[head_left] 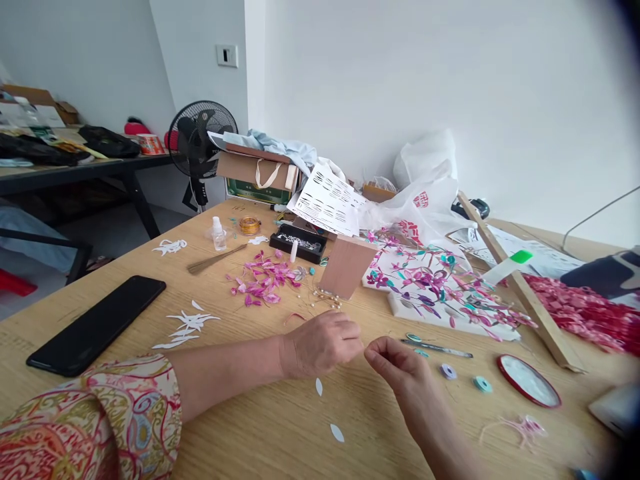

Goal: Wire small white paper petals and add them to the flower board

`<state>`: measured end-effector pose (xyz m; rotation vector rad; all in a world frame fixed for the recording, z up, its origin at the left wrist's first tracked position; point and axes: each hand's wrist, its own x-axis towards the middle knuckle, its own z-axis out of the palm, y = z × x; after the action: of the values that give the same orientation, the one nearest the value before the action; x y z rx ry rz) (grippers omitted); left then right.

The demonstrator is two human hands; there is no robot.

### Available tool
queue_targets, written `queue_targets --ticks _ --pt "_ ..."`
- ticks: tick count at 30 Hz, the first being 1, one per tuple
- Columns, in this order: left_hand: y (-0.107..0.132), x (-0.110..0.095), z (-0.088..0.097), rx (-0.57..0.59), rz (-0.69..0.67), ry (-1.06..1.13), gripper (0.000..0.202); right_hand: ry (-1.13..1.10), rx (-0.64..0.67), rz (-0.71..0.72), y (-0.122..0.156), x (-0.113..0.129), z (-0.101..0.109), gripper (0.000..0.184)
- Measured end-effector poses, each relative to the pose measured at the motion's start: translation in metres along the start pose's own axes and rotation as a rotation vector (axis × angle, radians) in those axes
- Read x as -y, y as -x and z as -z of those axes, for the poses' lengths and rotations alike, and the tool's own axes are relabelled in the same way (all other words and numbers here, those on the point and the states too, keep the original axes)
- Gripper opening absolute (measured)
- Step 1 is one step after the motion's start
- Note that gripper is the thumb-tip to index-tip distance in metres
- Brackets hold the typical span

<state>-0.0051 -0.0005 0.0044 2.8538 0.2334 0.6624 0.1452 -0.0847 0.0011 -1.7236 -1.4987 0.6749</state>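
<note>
My left hand (323, 343) is closed with its knuckles up, over the middle of the table. Close beside it, my right hand (400, 367) pinches thumb and forefinger together. The fingertips nearly meet, and whatever they hold is too fine or too hidden to make out. Below them lie two white paper petals, an upper petal (319, 387) and a lower petal (337, 433). Just beyond are pink petals (263, 279) in a loose heap and small pearl beads (327, 300). Tweezers (443, 347) rest right of my right hand, near a lilac thread spool (449, 371) and a teal thread spool (483, 383).
A black phone (97, 325) and white cut strips (185, 327) lie left. Behind stand a wooden block (348, 267), a black tray (299, 244) and a small bottle (219, 235). Right are foam with flower stems (445, 283), a wooden bar (530, 300) and a red-rimmed lid (529, 381).
</note>
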Motion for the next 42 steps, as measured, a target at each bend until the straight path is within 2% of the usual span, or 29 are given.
queue_targets --ticks 1,3,6,8,10,12,14,16,18,22,23,25,26,28,31,33,35,38,40,42 --pt "0.0 0.001 -0.001 -0.01 0.019 0.014 0.019 -0.043 0.026 -0.029 -0.001 -0.002 0.0 0.025" --pt "-0.001 0.003 -0.004 -0.036 0.168 0.217 0.016 -0.062 0.039 0.004 -0.002 -0.005 0.003 0.021" --pt "-0.003 0.006 -0.007 -0.041 0.533 0.791 0.007 0.085 -0.015 0.234 -0.003 -0.005 0.012 0.01" --pt "-0.004 0.007 -0.006 -0.01 0.706 1.126 0.008 0.217 -0.036 0.409 -0.002 -0.003 0.016 0.011" --pt "-0.003 0.007 -0.005 0.024 0.772 1.326 0.012 0.301 -0.028 0.531 -0.002 -0.001 0.018 0.011" --pt "-0.002 0.006 -0.004 0.052 0.787 1.408 0.014 0.337 -0.016 0.598 -0.001 0.001 0.017 0.011" --pt "-0.002 0.005 -0.003 0.075 0.78 1.406 0.014 0.342 -0.016 0.618 0.0 0.004 0.015 0.012" --pt "-0.003 0.004 -0.003 0.073 0.733 1.282 0.012 0.318 -0.022 0.577 0.001 0.006 0.013 0.015" --pt "-0.003 0.002 -0.002 0.049 0.569 0.97 0.008 0.276 -0.036 0.458 0.003 0.007 0.01 0.017" --pt "0.0 -0.001 0.001 0.012 0.047 0.141 0.021 0.083 -0.027 0.085 0.002 0.005 0.002 0.02" --pt "0.001 -0.001 0.001 0.008 -0.024 0.015 0.025 0.007 -0.003 0.007 0.001 0.004 0.001 0.021" --pt "0.002 -0.001 -0.001 -0.005 -0.042 -0.075 0.027 -0.123 0.042 -0.079 -0.001 0.001 0.0 0.024" --pt "0.001 0.0 -0.002 -0.012 0.005 -0.034 0.025 -0.158 0.052 -0.087 -0.002 0.0 0.001 0.025" --pt "0.0 0.004 -0.005 -0.037 0.201 0.21 0.017 -0.143 0.023 -0.034 -0.003 -0.002 0.005 0.023" --pt "-0.003 0.008 -0.009 -0.044 0.587 0.816 0.007 0.053 -0.082 0.202 -0.002 -0.003 0.013 0.014" --pt "-0.004 0.008 -0.008 -0.012 0.747 1.159 0.01 0.199 -0.112 0.398 0.0 -0.002 0.016 0.011" --pt "-0.003 0.008 -0.007 0.029 0.804 1.366 0.016 0.293 -0.1 0.539 0.001 0.0 0.017 0.01" --pt "-0.001 0.007 -0.006 0.084 0.808 1.476 0.022 0.356 -0.079 0.621 0.001 0.004 0.015 0.012" --pt "-0.001 0.006 -0.006 0.109 0.789 1.435 0.021 0.358 -0.059 0.616 0.001 0.006 0.014 0.015" --pt "-0.002 0.005 -0.005 0.097 0.709 1.233 0.015 0.323 -0.037 0.557 0.002 0.008 0.013 0.017"
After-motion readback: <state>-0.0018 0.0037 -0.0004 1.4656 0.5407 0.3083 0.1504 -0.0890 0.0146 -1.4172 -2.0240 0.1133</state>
